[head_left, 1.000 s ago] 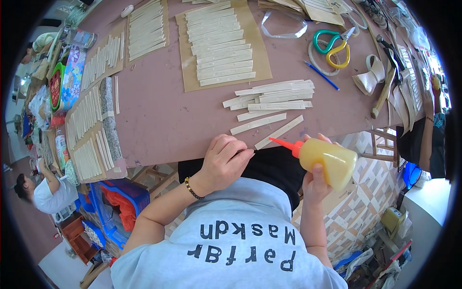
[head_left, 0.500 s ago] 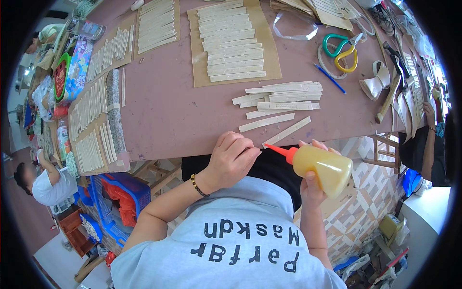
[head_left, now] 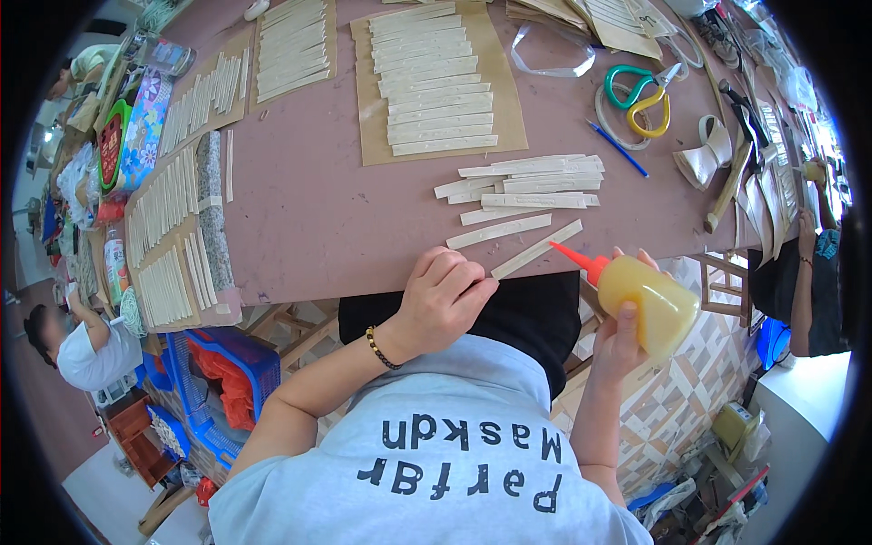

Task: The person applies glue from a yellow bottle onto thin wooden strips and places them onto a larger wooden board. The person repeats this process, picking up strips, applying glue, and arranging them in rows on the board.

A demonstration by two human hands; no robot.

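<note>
In my right hand [head_left: 622, 336] is a squeeze bottle [head_left: 656, 304] of yellowish glue-like liquid. Its red nozzle points left, the tip at the far part of a cream strip [head_left: 536, 251] slanting at the table's near edge. My left hand [head_left: 447, 300] is closed, thumb and fingers pinching the near end of that strip. Just beyond lies another single strip [head_left: 500, 231], and behind it a loose pile of similar strips [head_left: 536, 186]. Whether the nozzle touches the strip is hard to tell.
A brown card [head_left: 368, 118] bears rows of strips; more cards of strips lie left. Scissors [head_left: 645, 95], a blue pen [head_left: 619, 150], a clear ring [head_left: 552, 62] and a tape roll [head_left: 707, 159] lie right. Other people sit at both sides; a blue crate [head_left: 222, 381] stands below.
My right hand has moved the bottle to the right, so its nozzle tip has gone from the strip's near end toward its far end. My left hand has stayed almost in place.
</note>
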